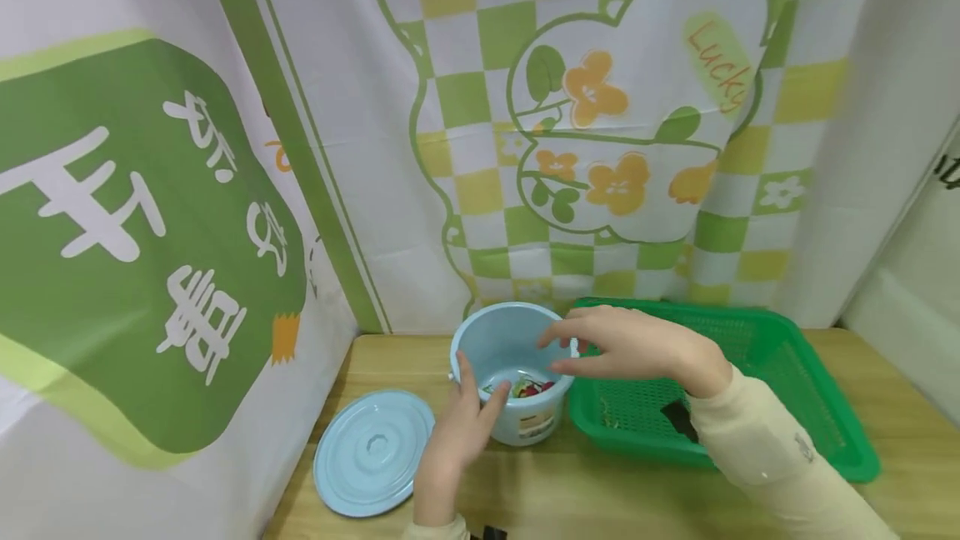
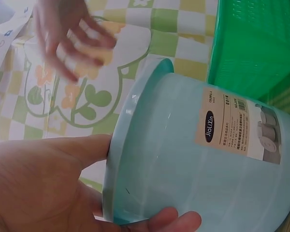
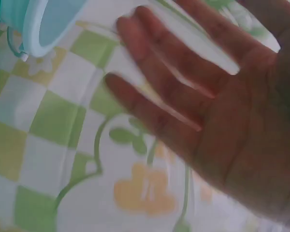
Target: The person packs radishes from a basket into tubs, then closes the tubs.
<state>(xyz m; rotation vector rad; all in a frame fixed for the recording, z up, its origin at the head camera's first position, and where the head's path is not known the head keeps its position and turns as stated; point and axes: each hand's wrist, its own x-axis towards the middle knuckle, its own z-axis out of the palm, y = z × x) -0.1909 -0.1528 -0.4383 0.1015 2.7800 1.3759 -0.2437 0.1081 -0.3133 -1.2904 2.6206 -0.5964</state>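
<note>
A light blue plastic bucket (image 1: 527,423) with a paper label stands on the wooden table. Inside it lie small red and green items (image 1: 531,388), too small to make out. My left hand (image 1: 459,438) holds the bucket at its near left rim, and the left wrist view shows the fingers (image 2: 176,220) along its outer wall. Over the bucket's right rim hovers my right hand (image 1: 618,344), fingers spread and holding nothing; in the right wrist view its palm (image 3: 241,130) is bare. A round blue lid (image 1: 375,452) lies flat, left of the bucket.
Right of the bucket, close beside it, is a green perforated plastic basket (image 1: 817,373), with my right forearm reaching across it. Behind stands a checkered cloth (image 1: 480,98) printed with flowers, and a white and green cloth (image 1: 150,273) hangs along the left side.
</note>
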